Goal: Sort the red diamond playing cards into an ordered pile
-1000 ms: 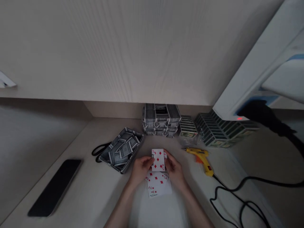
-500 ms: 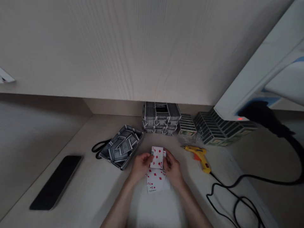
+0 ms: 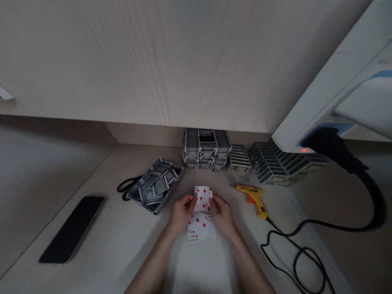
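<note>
A five of diamonds (image 3: 201, 199) is held face up at the middle of the desk, with the edge of another playing card showing behind it on the right. My left hand (image 3: 183, 211) pinches the left edge of these cards between thumb and fingers. On the right edge, my right hand (image 3: 223, 212) has its fingers closed in the same way. Just below, several overlapping playing cards (image 3: 199, 230) lie face up on the desk, diamonds among them. The held cards and my hands cover part of that pile.
Left of my hands stands a box made of cards (image 3: 156, 211) with loose cards inside, black loop handles (image 3: 124, 188) beside it. A phone (image 3: 72, 229) lies far left. Behind are stacked card boxes (image 3: 206, 153) and card packs (image 3: 269, 161). A yellow glue gun (image 3: 255, 199) trails a black cable (image 3: 333, 223).
The whole view has shifted slightly. Both hands keep hold of the cards, and the five of diamonds has tilted a little against the card behind it.
</note>
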The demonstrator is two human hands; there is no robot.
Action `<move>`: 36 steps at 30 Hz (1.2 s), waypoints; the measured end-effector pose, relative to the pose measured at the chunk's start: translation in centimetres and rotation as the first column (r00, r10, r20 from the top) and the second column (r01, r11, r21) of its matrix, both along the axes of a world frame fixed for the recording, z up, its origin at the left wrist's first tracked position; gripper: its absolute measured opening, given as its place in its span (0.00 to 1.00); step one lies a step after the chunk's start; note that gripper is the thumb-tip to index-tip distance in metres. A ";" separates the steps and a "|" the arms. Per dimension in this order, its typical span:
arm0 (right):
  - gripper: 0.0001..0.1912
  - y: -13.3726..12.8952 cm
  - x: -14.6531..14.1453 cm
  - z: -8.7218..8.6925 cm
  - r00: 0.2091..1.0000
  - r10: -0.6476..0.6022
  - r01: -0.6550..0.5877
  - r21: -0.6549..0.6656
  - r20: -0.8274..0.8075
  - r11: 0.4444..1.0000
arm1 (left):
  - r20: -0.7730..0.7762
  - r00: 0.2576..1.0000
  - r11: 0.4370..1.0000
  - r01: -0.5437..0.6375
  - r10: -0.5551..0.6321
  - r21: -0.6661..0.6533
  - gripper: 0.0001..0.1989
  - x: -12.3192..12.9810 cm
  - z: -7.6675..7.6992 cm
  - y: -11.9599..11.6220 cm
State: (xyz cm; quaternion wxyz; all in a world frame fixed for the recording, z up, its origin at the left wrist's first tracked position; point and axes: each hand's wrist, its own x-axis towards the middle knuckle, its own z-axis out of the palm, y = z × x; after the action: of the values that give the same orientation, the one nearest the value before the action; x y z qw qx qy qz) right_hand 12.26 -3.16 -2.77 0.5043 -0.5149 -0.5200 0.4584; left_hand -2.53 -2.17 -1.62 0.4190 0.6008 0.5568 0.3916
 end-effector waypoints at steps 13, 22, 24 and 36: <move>0.19 -1.2 -1.0 -0.5 0.770 -0.331 0.248 0.222 0.546 0.943 | -0.277 0.956 0.954 0.169 -0.097 0.249 0.14 2.3 0.5 -2.5; 0.19 -0.6 -0.8 -0.7 0.871 -0.317 0.259 0.197 0.376 0.945 | -0.345 0.938 0.969 0.106 -0.023 0.224 0.14 1.6 0.5 -1.7; 0.19 -0.3 -0.5 -0.7 0.923 -0.297 0.257 0.184 0.244 0.949 | -0.359 0.933 0.969 0.120 -0.035 0.216 0.14 1.3 0.6 -1.5; 0.14 -0.9 -0.3 -0.3 0.964 -0.238 0.227 0.106 0.116 0.968 | -0.303 0.952 0.897 0.167 -0.038 0.410 0.14 1.2 0.3 -2.1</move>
State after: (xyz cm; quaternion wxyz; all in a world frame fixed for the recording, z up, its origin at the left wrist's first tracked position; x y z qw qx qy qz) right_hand 11.91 -4.07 -3.07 0.5434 -0.5770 -0.5078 0.3375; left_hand -1.35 -4.25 -1.31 0.2108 0.7576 0.4784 0.3908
